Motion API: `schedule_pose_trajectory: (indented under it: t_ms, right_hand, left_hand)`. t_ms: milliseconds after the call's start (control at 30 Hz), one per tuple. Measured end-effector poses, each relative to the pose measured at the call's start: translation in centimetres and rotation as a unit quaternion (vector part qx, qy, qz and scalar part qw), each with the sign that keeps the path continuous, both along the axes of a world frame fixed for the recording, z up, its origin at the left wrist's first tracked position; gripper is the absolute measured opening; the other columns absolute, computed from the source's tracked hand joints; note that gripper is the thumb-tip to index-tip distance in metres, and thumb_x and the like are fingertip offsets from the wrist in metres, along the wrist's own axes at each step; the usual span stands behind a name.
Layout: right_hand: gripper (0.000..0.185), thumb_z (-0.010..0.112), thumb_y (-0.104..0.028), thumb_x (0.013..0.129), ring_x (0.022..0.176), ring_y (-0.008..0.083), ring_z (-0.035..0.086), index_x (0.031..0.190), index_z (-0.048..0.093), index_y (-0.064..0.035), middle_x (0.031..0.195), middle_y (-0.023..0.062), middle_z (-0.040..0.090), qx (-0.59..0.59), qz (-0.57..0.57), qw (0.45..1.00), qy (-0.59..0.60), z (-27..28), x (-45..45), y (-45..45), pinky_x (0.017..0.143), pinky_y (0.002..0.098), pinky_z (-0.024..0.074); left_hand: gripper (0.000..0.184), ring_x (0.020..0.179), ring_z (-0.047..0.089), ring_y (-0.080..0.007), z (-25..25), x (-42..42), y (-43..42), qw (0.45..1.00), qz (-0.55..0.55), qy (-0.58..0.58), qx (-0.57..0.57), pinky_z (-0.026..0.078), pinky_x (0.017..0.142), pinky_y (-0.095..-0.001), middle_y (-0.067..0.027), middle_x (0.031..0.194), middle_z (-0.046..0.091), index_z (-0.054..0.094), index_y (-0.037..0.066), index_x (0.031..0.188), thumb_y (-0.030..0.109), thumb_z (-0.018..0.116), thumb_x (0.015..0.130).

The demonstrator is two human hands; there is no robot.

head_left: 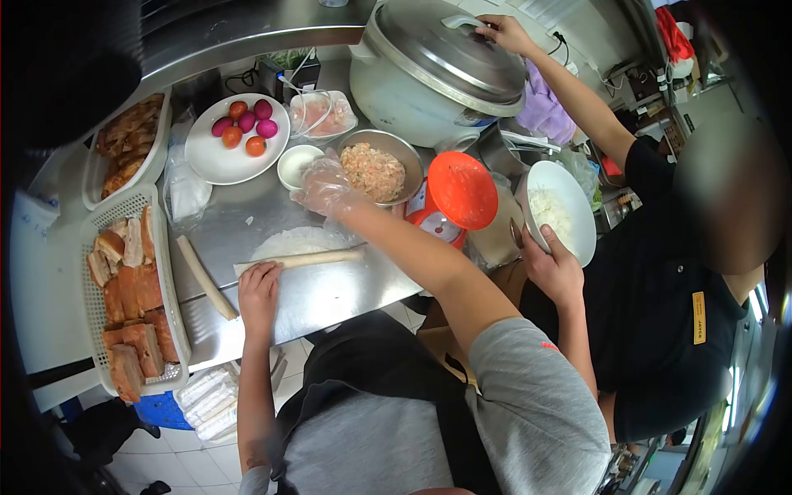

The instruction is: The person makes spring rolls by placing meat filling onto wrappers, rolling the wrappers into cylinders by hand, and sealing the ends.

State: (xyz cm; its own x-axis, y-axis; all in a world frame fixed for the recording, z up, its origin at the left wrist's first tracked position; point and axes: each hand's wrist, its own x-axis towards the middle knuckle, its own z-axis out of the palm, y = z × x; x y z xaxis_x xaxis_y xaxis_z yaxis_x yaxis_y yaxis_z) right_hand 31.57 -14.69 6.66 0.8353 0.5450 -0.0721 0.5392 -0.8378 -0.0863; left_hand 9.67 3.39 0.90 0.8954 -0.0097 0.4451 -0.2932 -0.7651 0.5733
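At the steel tabletop (330, 293), our left hand (258, 289) is on a long pale roll (318, 260), our gloved right hand (323, 188) up by the bowls.
Left fingers lie close together over the roll's near-left end, though whether they grip it we can't tell; a floury white patch (289, 240) sits just behind it, a second pale strip (205, 276) off to the left; and up top, our right fingers meet the small white bowl (294, 167), right beside the metal bowl (404, 157) of pinkish mince (373, 172), their exact pose hard to read through the clear glove; over on our right, a co-worker (660, 305) has one hand on the big pot's lid (437, 41), the other holding a white bowl (583, 210).
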Motion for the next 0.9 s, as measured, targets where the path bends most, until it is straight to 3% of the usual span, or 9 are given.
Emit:
schedule_pose_trajectory:
  t_ms: [33,133,300,367,400,467,567,667,900]
  right_hand:
    - [0.066,0.061,-0.052,0.089,0.128,0.0339,0.055,0.13,0.062,0.0003,0.126,0.0206,0.066,0.035,-0.009,0.999,-0.032,-0.1,-0.5,-0.1,0.122,0.0537,0.0204]
    - [0.068,0.065,-0.051,0.085,0.135,0.0317,0.05,0.133,0.062,-0.0036,0.135,0.0198,0.061,-0.032,-0.001,0.999,0.006,0.2,-1.6,-0.4,0.123,0.0512,0.0187]
    - [0.066,0.063,-0.053,0.088,0.138,0.0362,0.047,0.134,0.062,-0.0059,0.137,0.0236,0.058,0.137,0.04,0.987,-0.071,-0.2,-3.8,-2.4,0.121,0.0492,0.0241]
    - [0.055,0.059,-0.048,0.095,0.137,0.0377,0.047,0.134,0.063,-0.0097,0.139,0.0228,0.057,0.222,0.038,0.974,0.001,2.2,-6.1,-2.4,0.118,0.0491,0.0308]
    - [0.049,0.056,-0.044,0.098,0.137,0.0386,0.047,0.134,0.064,-0.011,0.141,0.0217,0.056,0.329,0.043,0.926,0.18,0.5,-6.2,-3.2,0.117,0.0492,0.0324]
    - [0.043,0.053,-0.038,0.102,0.138,0.0401,0.045,0.135,0.063,-0.0126,0.143,0.0197,0.055,0.353,0.066,0.866,0.348,-1.4,-6.9,-3.7,0.117,0.0492,0.0328]
    - [0.044,0.051,-0.038,0.104,0.141,0.041,0.041,0.14,0.058,-0.0133,0.147,0.0166,0.052,0.201,0.193,0.925,0.26,-1.9,-7.7,-3.8,0.12,0.0491,0.0285]
    - [0.058,0.051,-0.045,0.103,0.147,0.0415,0.032,0.151,0.044,-0.0132,0.153,0.0122,0.047,0.114,0.369,0.916,0.114,-5.3,-7.1,-2.7,0.124,0.0492,0.021]
    - [0.079,0.061,-0.054,0.094,0.149,0.0385,0.029,0.155,0.037,-0.0105,0.157,0.0127,0.041,0.073,0.442,0.886,0.118,-4.4,-5.4,1.6,0.125,0.0487,0.0196]
  left_hand:
    - [0.029,0.108,0.062,-0.0269,0.1,0.0,0.0,1.0,0.0,0.002,0.001,0.047,0.095,-0.0397,-0.0063,0.109,0.069,0.074,0.007,0.107,-0.002,0.07,0.079]
    - [0.029,0.108,0.062,-0.0274,0.1,0.1,-0.1,1.0,-0.001,0.004,0.002,0.047,0.095,-0.0404,-0.0062,0.109,0.069,0.074,0.007,0.106,-0.002,0.071,0.079]
    - [0.029,0.109,0.062,-0.0292,-1.2,-0.1,0.0,1.0,0.009,-0.012,0.009,0.048,0.096,-0.0406,-0.0077,0.109,0.07,0.075,0.009,0.106,-0.002,0.071,0.079]
    - [0.03,0.109,0.062,-0.0295,-1.5,-0.2,0.3,1.0,0.009,-0.021,0.005,0.048,0.096,-0.0409,-0.007,0.109,0.07,0.075,0.01,0.106,-0.001,0.072,0.078]
    - [0.033,0.108,0.062,-0.0288,-1.5,-0.1,0.4,1.0,0.006,-0.021,0.004,0.048,0.096,-0.0411,-0.0064,0.108,0.069,0.075,0.01,0.107,0.0,0.072,0.076]
    - [0.035,0.107,0.062,-0.0274,-1.5,-0.1,0.7,1.0,-0.001,-0.022,0.002,0.049,0.096,-0.0406,-0.0053,0.108,0.069,0.074,0.01,0.108,0.002,0.071,0.074]
    - [0.036,0.109,0.062,-0.0256,-1.4,0.0,0.8,1.0,-0.004,-0.01,0.001,0.049,0.096,-0.0392,-0.0039,0.11,0.07,0.075,0.012,0.109,0.001,0.072,0.075]
    - [0.036,0.109,0.063,-0.0245,-1.7,-0.1,1.1,1.0,-0.012,-0.009,-0.002,0.049,0.095,-0.0384,-0.0031,0.111,0.07,0.075,0.012,0.11,0.001,0.073,0.075]
    - [0.034,0.109,0.063,-0.0238,-1.6,-0.1,1.0,1.0,-0.009,-0.021,-0.008,0.049,0.095,-0.0378,-0.0028,0.11,0.071,0.075,0.012,0.107,0.002,0.074,0.075]
